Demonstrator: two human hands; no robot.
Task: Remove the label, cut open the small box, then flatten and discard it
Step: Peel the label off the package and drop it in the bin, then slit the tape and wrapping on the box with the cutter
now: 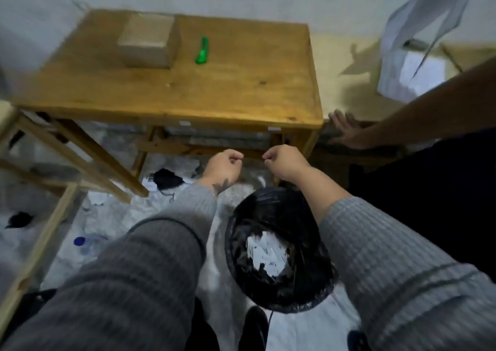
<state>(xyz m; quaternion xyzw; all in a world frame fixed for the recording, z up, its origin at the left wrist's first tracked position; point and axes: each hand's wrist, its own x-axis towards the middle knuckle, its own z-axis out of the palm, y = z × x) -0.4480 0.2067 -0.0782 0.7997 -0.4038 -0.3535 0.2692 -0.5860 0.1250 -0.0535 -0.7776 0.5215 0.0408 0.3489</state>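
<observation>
A small brown cardboard box [147,43] stands closed at the back left of the wooden table [228,90]. A green cutter [202,50] lies just right of the box. My left hand [224,164] and my right hand [284,162] hover side by side below the table's front edge, above the floor. Both have their fingers curled in, and I see nothing in either. A bin lined with a black bag [276,251] sits under my right forearm, with white paper scraps inside.
Another person's hand [346,130] and arm reach in from the right beside the table. A white plastic bag [418,41] hangs at the upper right. A wooden chair frame [53,162] stands at the left. White scraps, black bits and a blue bottle cap [79,241] litter the floor.
</observation>
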